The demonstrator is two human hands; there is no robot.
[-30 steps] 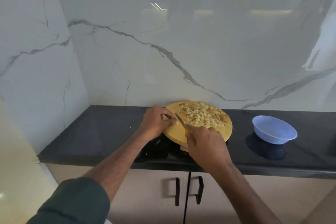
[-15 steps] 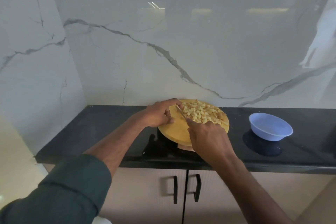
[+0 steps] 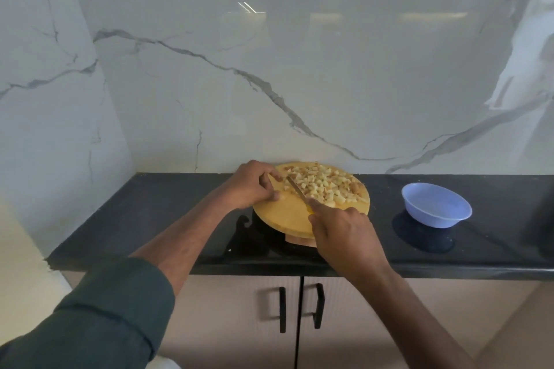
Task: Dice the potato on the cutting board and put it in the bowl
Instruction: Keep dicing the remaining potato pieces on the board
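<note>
Diced pale potato pieces (image 3: pixel 325 186) are heaped on the round wooden cutting board (image 3: pixel 284 214). A yellow-handled knife (image 3: pixel 296 190) is gripped by the right hand (image 3: pixel 344 234); the left hand (image 3: pixel 254 186) is curled, its hold unclear. The blue plastic bowl (image 3: pixel 436 205) sits well apart.

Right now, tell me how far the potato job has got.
Done: most of the potato lies as dice on the board. In hand: the right hand holds the knife at the pile's left edge; the left hand rests curled on the board. Left: the bowl is empty; nothing moved over.
</note>
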